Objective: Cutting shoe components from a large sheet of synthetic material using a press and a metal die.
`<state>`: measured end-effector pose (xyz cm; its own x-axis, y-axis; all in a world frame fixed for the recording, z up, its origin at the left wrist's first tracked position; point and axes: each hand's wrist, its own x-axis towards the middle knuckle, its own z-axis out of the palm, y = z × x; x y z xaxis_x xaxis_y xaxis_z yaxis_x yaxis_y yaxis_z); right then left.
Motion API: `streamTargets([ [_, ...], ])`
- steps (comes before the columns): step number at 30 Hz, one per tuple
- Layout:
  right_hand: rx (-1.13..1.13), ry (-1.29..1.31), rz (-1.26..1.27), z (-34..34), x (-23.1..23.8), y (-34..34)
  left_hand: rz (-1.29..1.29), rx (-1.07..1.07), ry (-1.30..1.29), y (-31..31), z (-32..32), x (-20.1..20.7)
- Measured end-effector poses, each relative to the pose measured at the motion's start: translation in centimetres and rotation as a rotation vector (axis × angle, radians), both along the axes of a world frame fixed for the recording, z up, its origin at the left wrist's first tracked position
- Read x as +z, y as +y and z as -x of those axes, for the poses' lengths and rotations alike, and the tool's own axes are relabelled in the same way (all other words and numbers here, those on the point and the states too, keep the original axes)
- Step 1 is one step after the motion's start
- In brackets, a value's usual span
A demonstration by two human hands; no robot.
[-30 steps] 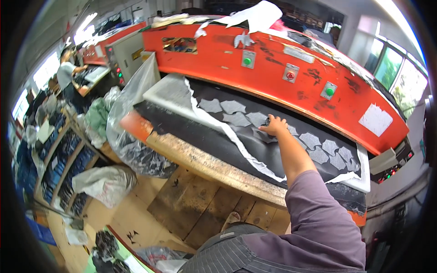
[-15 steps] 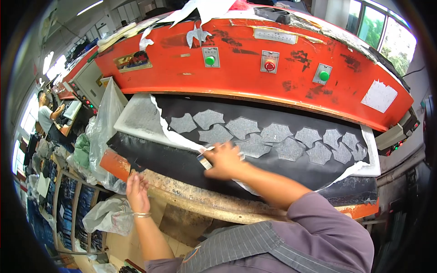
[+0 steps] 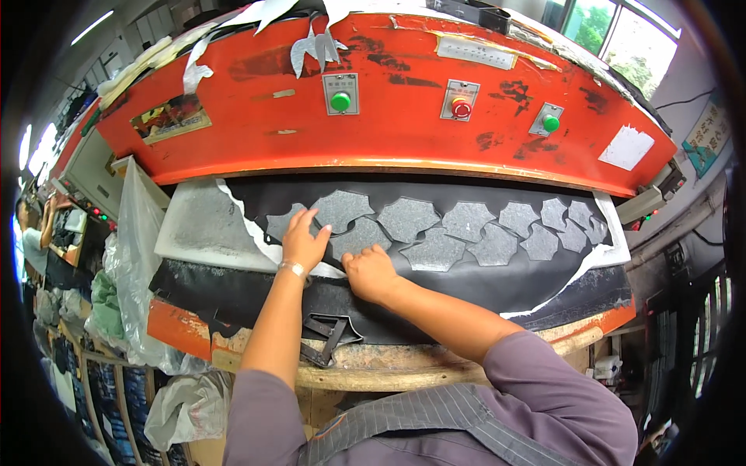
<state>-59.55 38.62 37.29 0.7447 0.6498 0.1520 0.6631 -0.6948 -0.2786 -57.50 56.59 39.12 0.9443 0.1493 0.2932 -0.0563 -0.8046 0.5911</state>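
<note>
A black sheet [image 3: 435,299] lies across the press bed, bearing two rows of grey, curved-edged cut pieces [image 3: 408,220]. My left hand [image 3: 303,245] reaches onto the left end of the rows, its fingers apart and touching the leftmost grey piece [image 3: 278,224]. Beside it, my right hand [image 3: 371,273] rests with curled fingers at the lower edge of another grey piece [image 3: 365,235]; whatever its fingers hold is hidden. Nearer to me, left of my right forearm, an angular black frame like a cutting die [image 3: 330,339] lies at the bed's front edge.
Behind the bed rises the red press beam [image 3: 404,144], with green buttons [image 3: 340,102] and a red button [image 3: 461,108]. A white pad [image 3: 198,225] shows under the sheet. Clear plastic [image 3: 140,272] hangs at left; another person [image 3: 35,241] works farther off.
My left hand has moved from beside the front edge onto the grey pieces. My right hand no longer shows the small striped item. The black frame now lies at the front edge; the view has shifted.
</note>
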Motion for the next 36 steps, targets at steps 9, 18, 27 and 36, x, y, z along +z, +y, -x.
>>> streamTargets([
  [9,0.002,0.315,-0.117,-1.0,4.6,1.0,-0.594,0.126,0.38,-1.3,-4.5,-1.4],
  [18,0.256,0.08,-0.388,5.9,3.6,-10.6,-0.577,0.138,0.376,-1.7,-4.5,-0.9],
  [27,0.15,0.27,-0.329,4.2,4.5,-7.9,-0.551,-0.137,0.158,-2.1,-6.1,1.0],
  [36,0.038,0.33,-0.367,10.3,5.1,-13.3,-0.663,-0.042,0.365,-2.4,-9.7,-0.4],
])
